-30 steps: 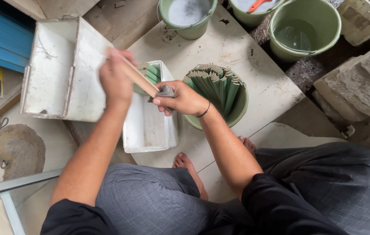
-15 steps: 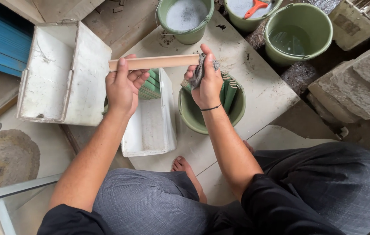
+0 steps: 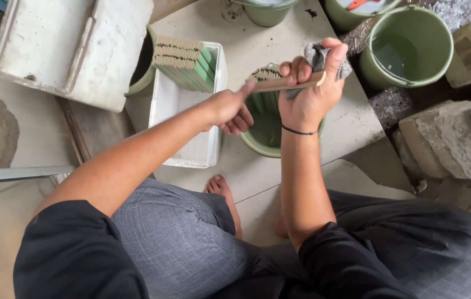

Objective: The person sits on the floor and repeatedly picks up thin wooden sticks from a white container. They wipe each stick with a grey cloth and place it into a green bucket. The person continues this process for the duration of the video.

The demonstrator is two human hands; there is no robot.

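Since half a second back, when the stick was held level between two raised hands, it's been swung end-on and brought closer in over the green bucket [image 3: 263,138]. Now the left hand [image 3: 230,111] pinches the near end of the wooden stick [image 3: 280,84] and the right hand [image 3: 307,91] is curled tight around the far end, with a grey rag [image 3: 317,55] squeezed against it. Both sit just above that bucket of green strips [image 3: 266,75].

All this is on a pale, grubby slab floor [image 3: 335,122], with a white tray [image 3: 191,149] holding more stacked strips [image 3: 183,63], a white box [image 3: 69,44] beside it, and another green bucket of water [image 3: 407,44] by some stone blocks [image 3: 457,138].

The top buckets are cut off, and the stick's far tip is probably buried in the rag, hard to say.
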